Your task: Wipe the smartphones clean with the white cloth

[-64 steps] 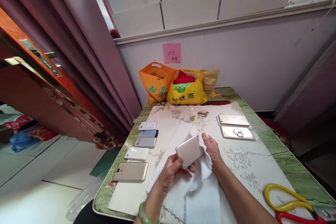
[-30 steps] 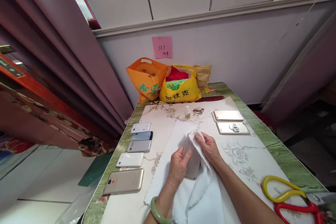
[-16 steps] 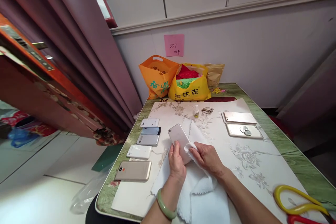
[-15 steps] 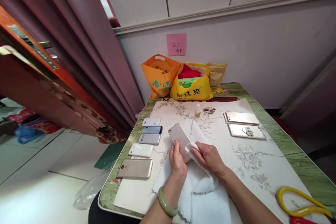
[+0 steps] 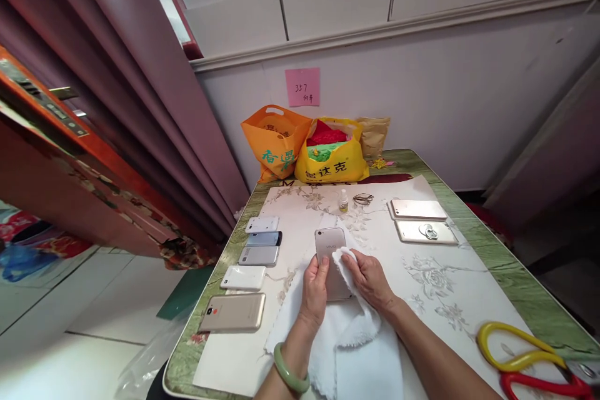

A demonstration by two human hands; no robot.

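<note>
A silver smartphone is held back side up over the middle of the table. My left hand is closed around its left edge, the thumb lying on its back. Pinched in my right hand is a fold of white cloth, which touches the phone's right side. The rest of the cloth spreads over the table below both hands. A small dropper bottle and folded eyeglasses lie beyond the phone.
Several phones line the left side, a gold phone nearest. Two more, one a phone with a ring holder, lie at right. Yellow-and-red scissors sit front right. An orange bag and a yellow bag stand at the back.
The phone has turned from a leftward tilt to nearly straight, showing more of its back. My right hand with the cloth stays at its right side. The whole view has shifted slightly.
</note>
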